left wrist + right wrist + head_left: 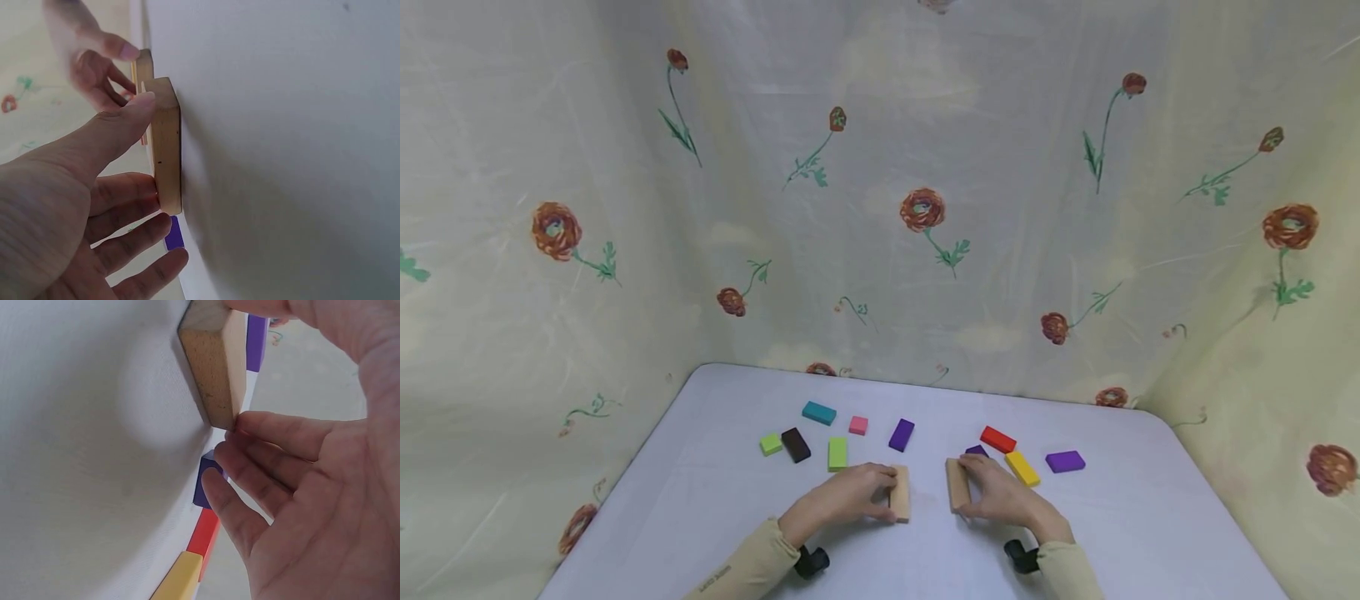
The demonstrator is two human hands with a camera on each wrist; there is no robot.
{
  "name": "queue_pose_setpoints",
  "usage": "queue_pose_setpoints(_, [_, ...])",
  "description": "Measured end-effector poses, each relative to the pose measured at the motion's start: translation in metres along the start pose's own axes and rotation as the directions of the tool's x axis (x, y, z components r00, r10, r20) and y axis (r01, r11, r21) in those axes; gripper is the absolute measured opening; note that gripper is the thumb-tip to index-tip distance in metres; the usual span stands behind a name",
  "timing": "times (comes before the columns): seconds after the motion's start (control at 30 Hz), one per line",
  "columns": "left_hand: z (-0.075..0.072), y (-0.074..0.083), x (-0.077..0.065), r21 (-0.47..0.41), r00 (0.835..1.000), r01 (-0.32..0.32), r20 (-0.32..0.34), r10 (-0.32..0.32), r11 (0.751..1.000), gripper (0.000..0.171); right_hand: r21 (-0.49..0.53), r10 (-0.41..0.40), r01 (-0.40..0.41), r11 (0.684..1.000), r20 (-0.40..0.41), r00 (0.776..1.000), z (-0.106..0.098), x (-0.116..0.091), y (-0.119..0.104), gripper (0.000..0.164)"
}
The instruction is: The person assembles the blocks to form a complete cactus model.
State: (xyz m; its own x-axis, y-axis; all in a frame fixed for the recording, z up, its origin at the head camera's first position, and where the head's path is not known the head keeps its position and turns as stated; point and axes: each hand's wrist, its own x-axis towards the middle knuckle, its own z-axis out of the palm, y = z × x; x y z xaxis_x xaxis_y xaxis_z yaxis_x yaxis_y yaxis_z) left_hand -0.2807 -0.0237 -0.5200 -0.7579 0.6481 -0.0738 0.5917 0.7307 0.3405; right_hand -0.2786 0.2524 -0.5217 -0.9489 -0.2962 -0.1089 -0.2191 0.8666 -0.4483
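Two plain wood blocks at centre: left block (903, 493), right block (957, 486), roughly parallel, apart by a gap, both seemingly resting on the table (655, 517). I have the left hand (850, 492) pinching the left block, thumb at the near end, fingertips at the far end, spare fingers loosely spread. The right hand (1003, 496) pinches the right block likewise.

Risk, my judgement: grip is at the ends only, so uneven pressure could twist a block loose. Closing the gap too fast could make them knock.

Close behind the right fingers lies a dark purple block (976, 450); a careless sweep there could shove it into the red block (997, 439). Yellow block (1022, 468) sits beside that hand, so an outward swing could catch it. On the left, the lime block (837, 454) lies just beyond the knuckles, exposed to a forward push.
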Motion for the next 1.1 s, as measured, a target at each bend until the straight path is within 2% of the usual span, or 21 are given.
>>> queue_pose_setpoints(0.17, [0.004, 0.005, 0.002, 0.011, 0.999, -0.034, -0.007, 0.034, 0.999, 0.056, -0.005, -0.005, 0.004, 1.0, -0.006, 1.0, 0.0, 0.0, 0.001, 0.083])
queue_pose_setpoints(0.33, [0.007, 0.013, 0.003, 0.019, 0.999, -0.037, 0.003, 0.037, 0.999, 0.056, -0.012, -0.014, 0.014, 1.0, -0.018, 1.0, 0.001, 0.0, 0.002, 0.083])
queue_pose_setpoints(0.7, [0.016, 0.02, 0.006, 0.129, 0.996, -0.075, -0.038, 0.081, 0.989, 0.056, -0.019, 0.008, -0.008, 1.0, -0.009, 1.0, 0.0, 0.0, 0.004, 0.082])
queue_pose_setpoints(1.1, [0.019, 0.028, 0.003, 0.1, 0.994, -0.103, -0.009, 0.104, 0.99, 0.056, -0.02, 0.012, -0.012, 1.0, -0.003, 1.0, 0.0, 0.0, 0.004, 0.083])
